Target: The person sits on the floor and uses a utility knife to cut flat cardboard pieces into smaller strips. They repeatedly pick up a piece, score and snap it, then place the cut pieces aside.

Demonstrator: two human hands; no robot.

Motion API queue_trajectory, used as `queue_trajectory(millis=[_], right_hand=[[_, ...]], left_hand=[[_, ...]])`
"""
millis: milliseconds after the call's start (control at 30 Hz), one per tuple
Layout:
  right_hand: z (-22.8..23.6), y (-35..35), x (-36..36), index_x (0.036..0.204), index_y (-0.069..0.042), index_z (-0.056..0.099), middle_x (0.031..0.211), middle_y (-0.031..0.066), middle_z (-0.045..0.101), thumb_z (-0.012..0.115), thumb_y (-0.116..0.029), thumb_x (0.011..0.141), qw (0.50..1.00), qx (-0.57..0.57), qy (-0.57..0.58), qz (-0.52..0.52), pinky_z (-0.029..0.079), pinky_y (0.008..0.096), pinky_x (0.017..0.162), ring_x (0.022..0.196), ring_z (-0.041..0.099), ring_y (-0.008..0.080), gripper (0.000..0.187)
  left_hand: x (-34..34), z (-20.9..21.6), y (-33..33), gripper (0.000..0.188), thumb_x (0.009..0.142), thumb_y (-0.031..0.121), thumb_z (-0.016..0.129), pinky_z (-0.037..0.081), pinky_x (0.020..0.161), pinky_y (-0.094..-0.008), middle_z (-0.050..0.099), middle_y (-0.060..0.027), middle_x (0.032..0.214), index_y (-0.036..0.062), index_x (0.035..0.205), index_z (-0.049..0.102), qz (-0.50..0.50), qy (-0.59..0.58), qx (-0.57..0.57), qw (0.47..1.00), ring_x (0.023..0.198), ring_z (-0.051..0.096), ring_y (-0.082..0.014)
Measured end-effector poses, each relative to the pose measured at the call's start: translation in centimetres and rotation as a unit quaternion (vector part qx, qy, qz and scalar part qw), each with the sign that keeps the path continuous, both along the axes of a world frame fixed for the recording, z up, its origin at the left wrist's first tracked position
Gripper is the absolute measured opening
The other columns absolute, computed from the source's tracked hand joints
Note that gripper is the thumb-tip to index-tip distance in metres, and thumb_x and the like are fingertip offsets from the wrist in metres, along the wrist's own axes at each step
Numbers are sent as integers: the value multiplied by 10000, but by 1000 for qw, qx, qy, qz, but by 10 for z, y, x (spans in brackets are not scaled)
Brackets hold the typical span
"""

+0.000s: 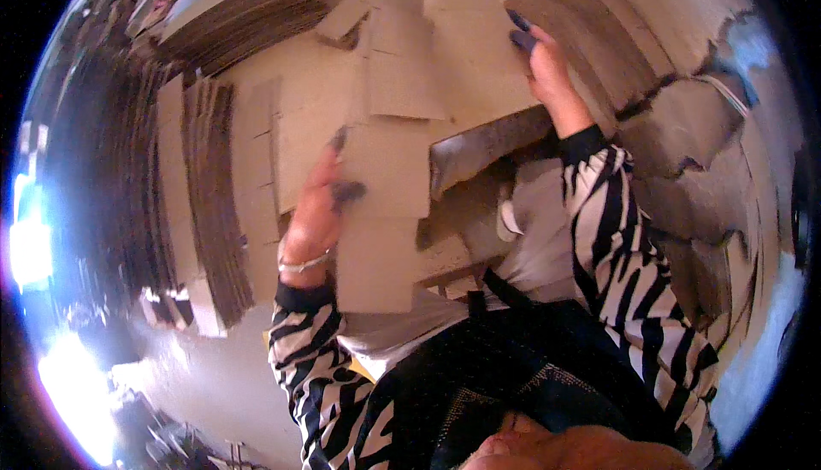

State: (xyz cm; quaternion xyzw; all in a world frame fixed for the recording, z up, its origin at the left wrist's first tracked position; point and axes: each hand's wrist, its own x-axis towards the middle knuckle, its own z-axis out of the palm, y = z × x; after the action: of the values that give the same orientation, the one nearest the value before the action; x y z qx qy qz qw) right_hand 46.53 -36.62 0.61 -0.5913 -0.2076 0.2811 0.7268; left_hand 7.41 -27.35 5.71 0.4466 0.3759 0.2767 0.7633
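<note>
A long tan cardboard piece [384,171] with crosswise fold lines lies in front of me, its near end reaching past the table edge toward my lap. At its left edge is my left hand [315,209], slightly blurred, thumb and forefinger spread apart. The thumb lies over the cardboard, and the lower fingers are hidden. Up at the right, my right hand [549,68] is raised beside a stack of cardboard [590,34], its thumb and forefinger a little apart with nothing visible between them. Dark coverings sit on the fingertips of both hands.
A pile of flat cardboard [248,17] stands at the far left. Upright stacked sheets [209,188] line the left side. The wooden-coloured work surface [487,68] ends in front of me, and torn brown wrapping [684,128] fills the right.
</note>
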Motion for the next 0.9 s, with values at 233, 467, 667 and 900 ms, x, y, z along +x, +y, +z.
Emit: queue_trajectory(millis=[233, 467, 667, 900], right_hand=[[-6, 2, -40, 1015, -39, 581, 834, 180, 629, 575, -106, 815, 795, -285, -523, 117, 451, 442, 687, 787, 593, 353, 211], [-9, 1, -72, 1001, -30, 523, 850, 213, 616, 549, -57, 764, 725, -286, -600, 179, 452, 515, 713, 844, 595, 415, 240], [-10, -8, -70, 989, -48, 525, 852, 200, 617, 574, -45, 740, 724, -284, -605, 172, 461, 507, 710, 847, 599, 411, 253], [34, 3, -107, 1035, -47, 554, 855, 198, 632, 577, -22, 733, 705, -286, -610, 221, 466, 498, 702, 824, 604, 411, 303]], left_hand=[[-166, 151, 35, 607, 764, -59, 407, 458, 939, -375, 529, -191, 1286, -23, 1370, 406, 146, 361, 546, 742, 1151, 535, -370], [-252, 34, 140, 370, 765, 9, 593, 474, 879, -485, 530, -191, 1212, 67, 1131, 577, 21, 786, 508, 353, 1085, 545, -378], [-216, 44, 129, 487, 735, 103, 659, 445, 953, -490, 460, -150, 1367, 75, 1211, 557, 18, 772, 466, 431, 1238, 479, -339], [-88, -40, 132, 453, 748, 228, 624, 344, 1004, -550, 472, -151, 1362, 31, 1154, 584, 69, 593, 666, 447, 1272, 425, -325]])
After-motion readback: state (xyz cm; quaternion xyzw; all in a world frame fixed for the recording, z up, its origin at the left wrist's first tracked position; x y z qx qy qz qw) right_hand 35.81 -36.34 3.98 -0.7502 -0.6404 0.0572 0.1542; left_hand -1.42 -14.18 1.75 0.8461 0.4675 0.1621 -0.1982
